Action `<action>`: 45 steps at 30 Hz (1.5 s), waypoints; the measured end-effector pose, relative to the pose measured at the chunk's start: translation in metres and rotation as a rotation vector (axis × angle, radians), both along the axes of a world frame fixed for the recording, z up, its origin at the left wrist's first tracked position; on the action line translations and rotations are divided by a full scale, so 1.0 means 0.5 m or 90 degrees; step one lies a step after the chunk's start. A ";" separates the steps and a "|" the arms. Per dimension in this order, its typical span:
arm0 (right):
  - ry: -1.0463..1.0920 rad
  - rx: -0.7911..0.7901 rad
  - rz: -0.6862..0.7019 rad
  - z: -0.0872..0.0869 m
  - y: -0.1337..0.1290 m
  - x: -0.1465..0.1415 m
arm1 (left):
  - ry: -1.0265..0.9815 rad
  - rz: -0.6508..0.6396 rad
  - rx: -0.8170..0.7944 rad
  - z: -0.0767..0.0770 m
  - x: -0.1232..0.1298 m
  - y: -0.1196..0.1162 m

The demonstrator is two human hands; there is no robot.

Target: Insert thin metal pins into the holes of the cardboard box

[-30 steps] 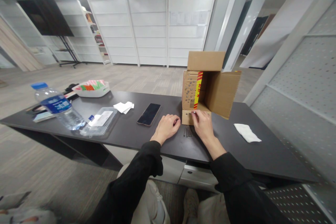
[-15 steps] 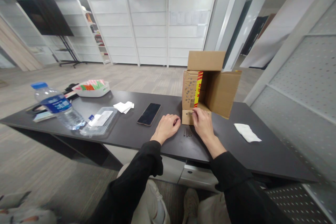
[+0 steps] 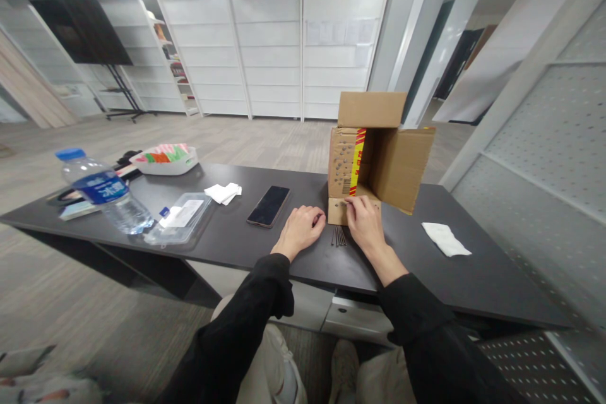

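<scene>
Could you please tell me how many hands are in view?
2: the left hand rests on the desk between phone and box; the right hand is at the box's lower flap.

Items on the desk [image 3: 392,265] are counted as follows: one cardboard box [image 3: 341,164] at the far edge; one group of loose nails [image 3: 339,237] between that box and the front edge, more than three in number, exact count not resolvable; one phone [image 3: 268,206] midway between far and front edges; one bottle [image 3: 106,192] and one clear case [image 3: 182,221] toward the left end; one white basket [image 3: 165,166] at the far edge, left portion. White tissue lies in two places: one piece [image 3: 446,239] near the right edge, one folded stack [image 3: 223,193] beside the clear case.
</scene>
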State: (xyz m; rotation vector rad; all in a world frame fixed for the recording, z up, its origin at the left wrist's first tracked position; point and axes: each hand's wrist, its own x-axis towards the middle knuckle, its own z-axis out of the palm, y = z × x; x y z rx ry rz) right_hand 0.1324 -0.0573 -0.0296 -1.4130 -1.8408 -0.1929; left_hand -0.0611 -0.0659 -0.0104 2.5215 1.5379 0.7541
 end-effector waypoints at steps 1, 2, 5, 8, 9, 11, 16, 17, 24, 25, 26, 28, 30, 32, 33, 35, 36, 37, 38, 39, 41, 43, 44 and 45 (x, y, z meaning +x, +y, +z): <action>-0.003 -0.003 0.000 0.001 0.000 0.000 | 0.001 0.001 -0.001 0.000 0.000 0.000; -0.008 -0.006 -0.003 0.002 -0.001 0.000 | 0.002 0.002 -0.001 0.000 0.000 0.000; -0.030 -0.015 -0.017 0.005 -0.004 -0.001 | 0.000 0.000 -0.003 0.000 0.000 0.000; -0.047 -0.020 -0.028 0.005 -0.005 -0.002 | -0.004 -0.001 -0.006 -0.001 0.000 0.001; -0.050 -0.019 -0.031 0.005 -0.005 -0.002 | -0.004 -0.001 -0.006 -0.001 0.000 0.001; -0.050 -0.013 -0.031 0.003 -0.005 -0.001 | -0.002 -0.001 -0.004 -0.001 0.000 0.001; -0.042 0.001 -0.026 0.001 -0.008 0.000 | -0.002 -0.002 -0.004 0.000 -0.001 0.001; -0.041 -0.001 -0.027 0.001 -0.010 0.000 | -0.002 -0.002 -0.005 0.000 -0.001 0.001; -0.034 -0.048 0.070 0.007 -0.038 0.007 | 0.000 -0.004 0.000 -0.002 -0.001 0.002; -0.039 -0.062 0.096 0.009 -0.043 0.006 | 0.000 -0.003 -0.001 -0.002 0.000 0.002; -0.044 -0.077 0.120 0.011 -0.048 0.006 | 0.001 -0.003 -0.001 -0.002 0.000 0.002; -0.058 -0.109 0.155 0.015 -0.056 0.003 | 0.004 -0.004 0.001 -0.002 -0.001 0.002; -0.072 -0.132 0.173 0.017 -0.062 0.001 | 0.006 -0.004 0.001 -0.003 -0.001 0.003; -0.082 -0.140 0.181 0.019 -0.065 0.000 | 0.005 -0.004 0.001 -0.003 -0.002 0.002; -0.088 -0.141 0.184 0.020 -0.066 0.000 | 0.004 -0.003 0.000 -0.004 -0.002 0.002; -0.097 -0.143 0.190 0.021 -0.068 0.000 | 0.001 -0.003 0.000 -0.004 -0.002 0.002; -0.101 -0.144 0.194 0.021 -0.068 0.000 | 0.001 -0.003 -0.001 -0.004 -0.002 0.002; -0.105 -0.145 0.198 0.021 -0.069 0.000 | 0.001 -0.002 -0.003 -0.004 -0.001 0.002; -0.107 -0.146 0.200 0.021 -0.069 0.001 | 0.002 -0.001 -0.006 -0.004 -0.001 0.002; -0.108 -0.148 0.201 0.022 -0.069 0.001 | 0.003 0.000 -0.008 -0.004 -0.001 0.002; -0.109 -0.151 0.200 0.022 -0.069 0.000 | 0.005 0.003 -0.010 -0.003 0.000 0.003; -0.112 -0.154 0.199 0.023 -0.070 0.000 | 0.005 0.003 -0.008 -0.003 -0.001 0.003; -0.111 -0.155 0.199 0.023 -0.070 0.000 | 0.005 0.003 -0.005 -0.004 -0.001 0.003; -0.110 -0.156 0.200 0.024 -0.071 -0.001 | 0.004 0.002 -0.002 -0.004 -0.001 0.003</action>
